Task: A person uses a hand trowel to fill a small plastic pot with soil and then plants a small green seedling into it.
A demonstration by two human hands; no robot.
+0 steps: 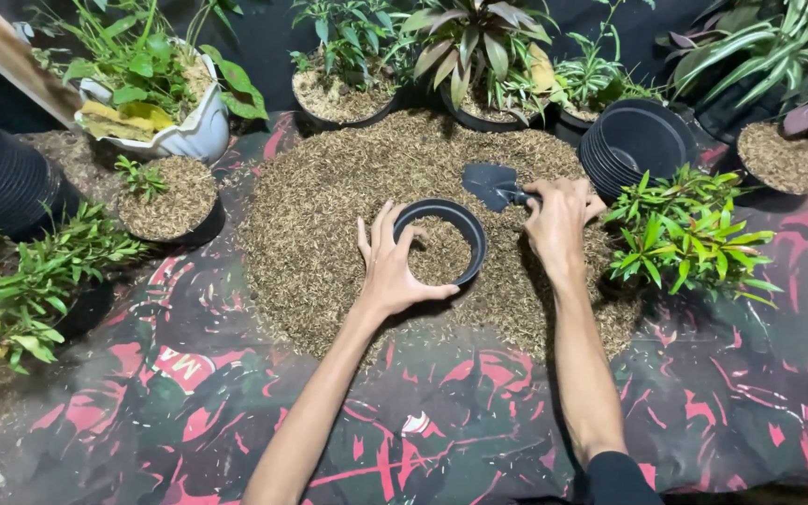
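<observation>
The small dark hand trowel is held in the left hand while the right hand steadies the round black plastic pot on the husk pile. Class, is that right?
Hands swapped. The head view shows the right hand holding the small dark hand trowel, while the left hand steadies the round black plastic pot on the husk pile.

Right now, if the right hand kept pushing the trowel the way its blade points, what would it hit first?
The right hand aims the dark trowel up-left, away from the small black pot. It would probably dig into the heap of dry husk mix first; the potted plants lie beyond.
</observation>
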